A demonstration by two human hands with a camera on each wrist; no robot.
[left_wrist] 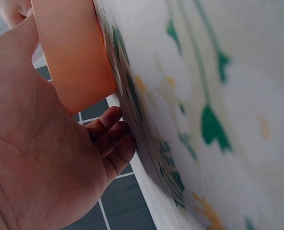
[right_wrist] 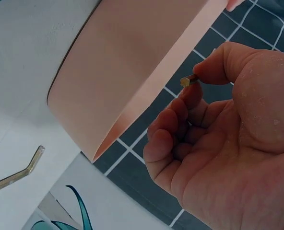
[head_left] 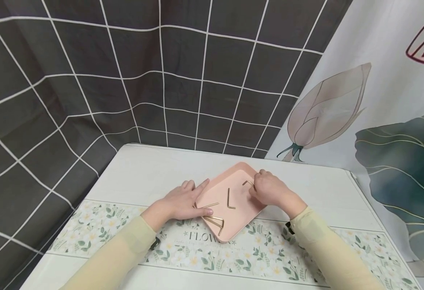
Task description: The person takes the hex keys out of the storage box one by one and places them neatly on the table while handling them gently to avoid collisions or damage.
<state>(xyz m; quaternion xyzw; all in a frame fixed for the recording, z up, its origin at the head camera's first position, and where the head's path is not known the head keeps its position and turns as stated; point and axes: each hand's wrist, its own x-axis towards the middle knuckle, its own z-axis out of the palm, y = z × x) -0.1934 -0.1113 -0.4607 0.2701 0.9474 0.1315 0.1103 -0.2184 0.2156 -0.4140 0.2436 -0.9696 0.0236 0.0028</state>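
Note:
A shallow pink tray (head_left: 241, 177) sits at an angle on the table. My left hand (head_left: 185, 200) holds its left side, thumb over the rim and inside, the other fingers outside; in the left wrist view those fingers curl beside the tray wall (left_wrist: 75, 52). Several brass-coloured hex keys (head_left: 217, 219) lie inside near that thumb, and a single hex key (head_left: 228, 198) lies mid-tray. At the tray's right side, my right hand (head_left: 269, 188) pinches another hex key (head_left: 247, 182) between thumb and index finger; the right wrist view shows its hexagonal end (right_wrist: 185, 82).
In the right wrist view, one more hex key (right_wrist: 17, 176) lies on the white table surface outside the tray. A floral printed band (head_left: 183, 257) crosses the white table (head_left: 154, 169). Dark gridded cloth (head_left: 183, 92) and a white flower-printed curtain (head_left: 327, 108) hang behind.

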